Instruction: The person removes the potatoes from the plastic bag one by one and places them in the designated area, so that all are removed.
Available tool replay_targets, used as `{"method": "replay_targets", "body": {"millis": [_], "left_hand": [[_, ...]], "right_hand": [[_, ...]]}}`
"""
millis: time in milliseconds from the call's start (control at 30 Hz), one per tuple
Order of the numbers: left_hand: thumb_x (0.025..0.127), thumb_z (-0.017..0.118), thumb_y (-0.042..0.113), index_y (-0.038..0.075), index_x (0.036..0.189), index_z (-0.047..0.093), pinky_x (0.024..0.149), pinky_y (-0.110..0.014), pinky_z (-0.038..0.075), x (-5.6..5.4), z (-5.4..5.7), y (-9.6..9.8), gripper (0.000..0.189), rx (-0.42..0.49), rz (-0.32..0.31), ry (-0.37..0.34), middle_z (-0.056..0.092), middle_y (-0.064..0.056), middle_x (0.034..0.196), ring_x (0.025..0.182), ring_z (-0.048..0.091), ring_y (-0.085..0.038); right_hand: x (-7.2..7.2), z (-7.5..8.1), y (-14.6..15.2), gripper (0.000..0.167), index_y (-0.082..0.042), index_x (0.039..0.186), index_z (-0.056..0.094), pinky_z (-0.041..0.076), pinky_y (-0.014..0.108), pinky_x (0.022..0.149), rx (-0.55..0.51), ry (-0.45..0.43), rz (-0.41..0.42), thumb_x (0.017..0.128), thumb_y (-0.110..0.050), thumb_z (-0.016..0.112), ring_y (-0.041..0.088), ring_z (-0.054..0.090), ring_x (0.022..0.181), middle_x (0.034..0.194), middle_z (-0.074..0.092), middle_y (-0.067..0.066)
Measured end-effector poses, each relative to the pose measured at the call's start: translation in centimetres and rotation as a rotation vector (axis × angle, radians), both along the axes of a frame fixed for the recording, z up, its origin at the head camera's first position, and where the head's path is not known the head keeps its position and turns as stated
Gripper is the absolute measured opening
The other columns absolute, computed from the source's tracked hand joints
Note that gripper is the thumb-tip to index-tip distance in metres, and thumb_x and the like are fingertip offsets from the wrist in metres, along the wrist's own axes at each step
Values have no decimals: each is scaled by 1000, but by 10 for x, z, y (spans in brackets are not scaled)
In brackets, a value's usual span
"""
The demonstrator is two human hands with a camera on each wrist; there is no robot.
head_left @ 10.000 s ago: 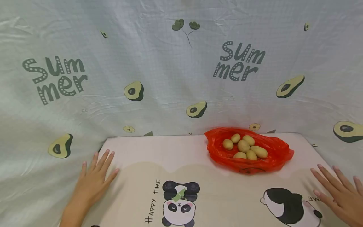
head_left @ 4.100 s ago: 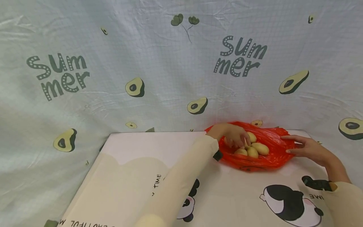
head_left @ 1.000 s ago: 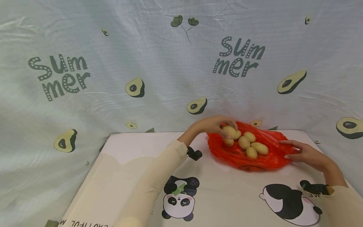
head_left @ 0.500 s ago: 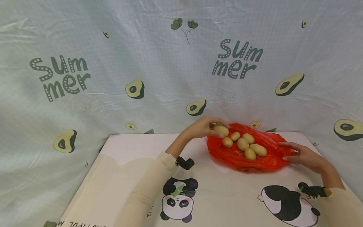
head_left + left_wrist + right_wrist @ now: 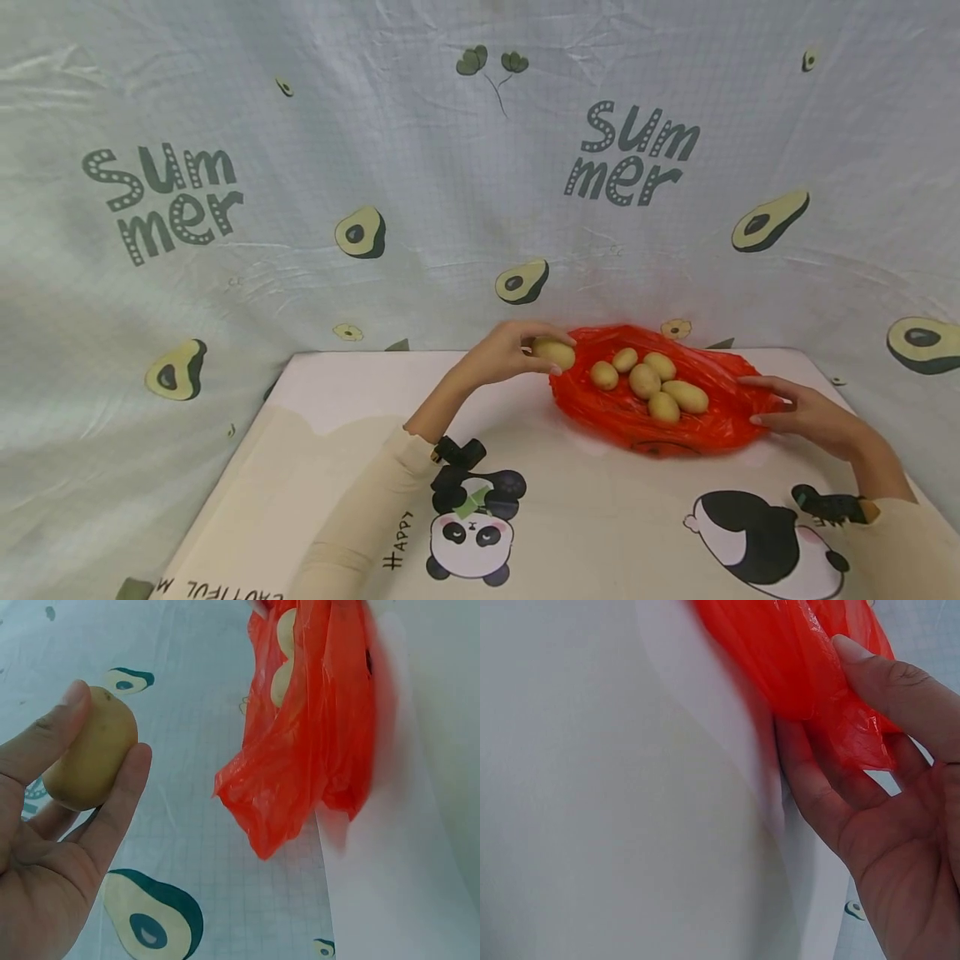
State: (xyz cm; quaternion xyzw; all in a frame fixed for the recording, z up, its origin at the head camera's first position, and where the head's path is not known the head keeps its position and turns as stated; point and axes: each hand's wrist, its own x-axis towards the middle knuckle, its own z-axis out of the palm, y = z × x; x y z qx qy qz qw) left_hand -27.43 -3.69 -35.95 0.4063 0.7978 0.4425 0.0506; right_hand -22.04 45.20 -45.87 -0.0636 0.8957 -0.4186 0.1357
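My left hand (image 5: pixel 501 354) grips a yellow-brown potato (image 5: pixel 556 355) just beyond the left end of a red plastic bag (image 5: pixel 592 423). In the left wrist view the thumb and fingers close around the sides of this potato (image 5: pixel 96 754), raised apart from the bag. Several more potatoes (image 5: pixel 645 382) lie inside the spread-out bag. My right hand (image 5: pixel 813 412) holds the bag's right end. The right wrist view has the thumb on top of the red plastic (image 5: pixel 780 652) and the other fingers beneath it, seen partly through the film.
The pale table (image 5: pixel 600 508) carries printed pandas (image 5: pixel 472 537) and lettering. A cloth (image 5: pixel 420 150) with avocado and "summer" prints hangs behind and at both sides. Black wrist cameras (image 5: pixel 459 452) sit at the sleeve cuffs.
Over the last second my left hand has carried its potato leftward out from over the bag. Earlier that hand reached in among the potatoes. The right hand stays at the bag's right end.
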Motion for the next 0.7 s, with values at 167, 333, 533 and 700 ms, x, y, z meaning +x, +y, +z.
{"method": "replay_targets", "body": {"millis": [167,333,533,700], "left_hand": [[84,84,13,10,122,74,78,-26,57,7,-1,-14,39,27,42,-8,72,-1,115,92,62,-16],[84,84,13,7,123,73,80,-27,58,13,-2,-27,41,49,74,-20,72,-1,113,93,62,-19],[84,84,13,11,124,73,84,-28,58,19,-4,-41,41,60,120,-34,70,-2,116,99,63,-20],[83,84,12,15,123,74,85,-29,58,22,-8,-51,41,58,149,-43,70,-1,117,100,63,-21]], "right_hand": [[2,0,-2,76,1,153,33,59,42,84,-3,-4,-4,94,-25,72,59,34,131,155,21,39],[3,0,-3,76,1,153,32,59,48,86,-9,-5,-7,93,-24,73,59,33,131,155,21,39],[4,0,-3,76,1,152,33,59,45,85,-13,-4,-7,93,-24,73,58,35,130,154,22,39],[4,1,-3,77,1,152,32,58,51,87,-16,-14,-5,93,-25,73,60,33,131,154,20,40]]}}
